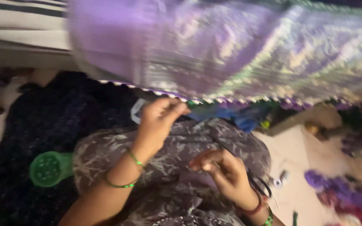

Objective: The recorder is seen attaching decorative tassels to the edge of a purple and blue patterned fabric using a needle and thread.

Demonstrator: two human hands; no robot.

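Note:
A shiny purple and silver woven cloth (214, 46) with a beaded hem hangs across the top of the view. My left hand (158, 121) reaches up to that hem, fingers pinched together at the beaded edge. My right hand (225, 171) hovers lower over my lap, fingertips pinched close; what it pinches is too blurred to tell. Both wrists wear bangles, green on the left and red and green on the right. My lap is covered by a grey patterned garment (172, 167).
A green round plastic object (49, 168) lies at the left on a dark cloth (51, 117). Purple thread bundles (340, 194) lie on the floor at the right. Blue fabric (239, 115) sits under the hem.

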